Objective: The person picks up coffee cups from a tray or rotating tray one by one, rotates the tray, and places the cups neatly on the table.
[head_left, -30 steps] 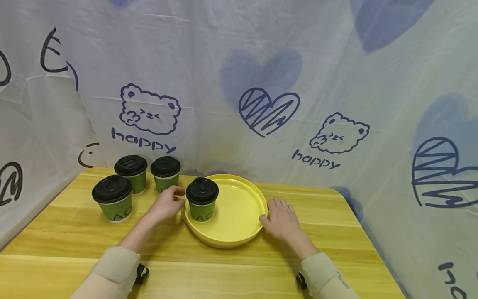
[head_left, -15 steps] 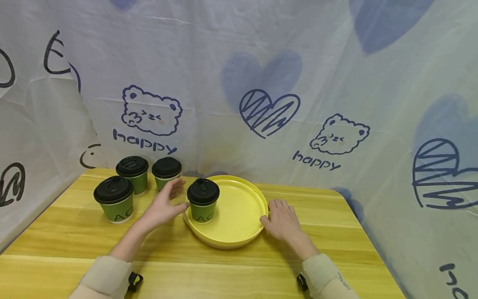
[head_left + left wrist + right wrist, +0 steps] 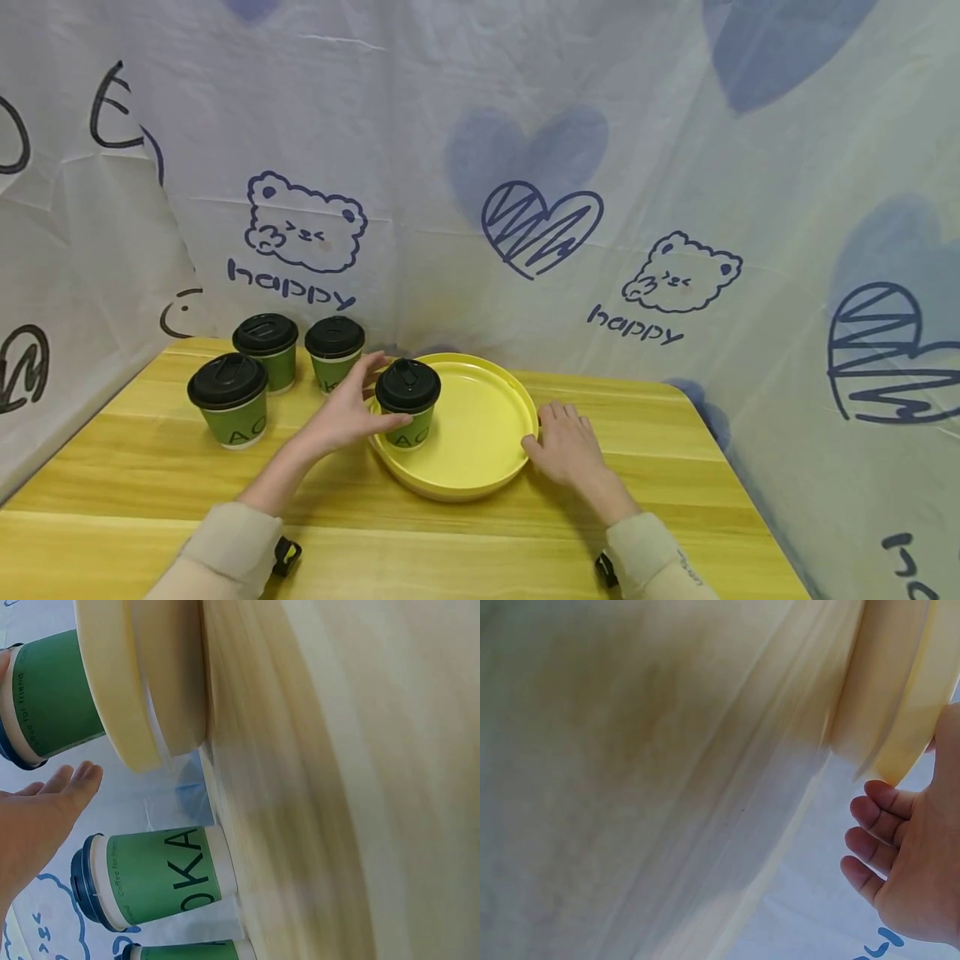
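A green paper coffee cup (image 3: 405, 429) with a black lid stands upright on the left part of a round yellow tray (image 3: 480, 450). My left hand (image 3: 347, 417) reaches around this cup from the left, thumb in front and fingers behind. In the left wrist view, the fingers of the left hand (image 3: 37, 814) are fairly straight and apart from the cup (image 3: 56, 694); its thumb is mostly cut off. My right hand (image 3: 566, 442) grips the tray's right rim, thumb over the edge. The right wrist view shows the right hand's curled fingers (image 3: 881, 814) at the rim's outer side.
Three more lidded coffee cups stand left of the tray: a front one (image 3: 232, 417), a rear one (image 3: 273, 362) and one near the left hand (image 3: 332, 362). The wooden table (image 3: 420, 550) ends at a printed cloth (image 3: 420, 250) behind.
My left hand first opened and drew slightly back from the cup, then moved right so thumb and fingers are around it. The right hand stays at the tray's rim. Cups and tray keep their places.
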Available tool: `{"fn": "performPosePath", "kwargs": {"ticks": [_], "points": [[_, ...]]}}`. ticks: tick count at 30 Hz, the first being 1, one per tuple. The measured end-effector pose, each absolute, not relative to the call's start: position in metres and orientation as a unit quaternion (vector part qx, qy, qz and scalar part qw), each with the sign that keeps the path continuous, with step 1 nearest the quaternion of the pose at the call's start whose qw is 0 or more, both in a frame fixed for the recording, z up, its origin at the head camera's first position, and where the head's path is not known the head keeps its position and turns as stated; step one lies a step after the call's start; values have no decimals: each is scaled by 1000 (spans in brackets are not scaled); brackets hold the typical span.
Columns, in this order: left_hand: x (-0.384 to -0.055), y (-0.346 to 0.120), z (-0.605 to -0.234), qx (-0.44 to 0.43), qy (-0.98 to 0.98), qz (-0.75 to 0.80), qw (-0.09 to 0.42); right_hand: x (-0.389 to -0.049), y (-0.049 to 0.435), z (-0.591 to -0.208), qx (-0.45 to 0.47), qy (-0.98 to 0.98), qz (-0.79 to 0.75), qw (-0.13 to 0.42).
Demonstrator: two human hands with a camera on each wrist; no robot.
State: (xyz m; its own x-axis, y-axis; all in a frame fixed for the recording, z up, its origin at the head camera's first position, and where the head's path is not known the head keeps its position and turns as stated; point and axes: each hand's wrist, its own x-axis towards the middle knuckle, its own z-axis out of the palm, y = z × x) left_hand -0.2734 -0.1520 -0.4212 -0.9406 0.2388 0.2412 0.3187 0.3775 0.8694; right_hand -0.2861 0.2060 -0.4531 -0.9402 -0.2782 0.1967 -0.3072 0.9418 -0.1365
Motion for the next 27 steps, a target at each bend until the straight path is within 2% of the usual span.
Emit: {"fn": "performPosePath", "kwargs": {"ticks": [12, 27], "points": [[-280, -143, -427, -160, -841, -516, 11, -286, 207, -453, 148, -982, 83, 81], [-283, -139, -430, -185, -828, -529, 15, -286, 205, -450, 140, -985, 75, 72]]}}
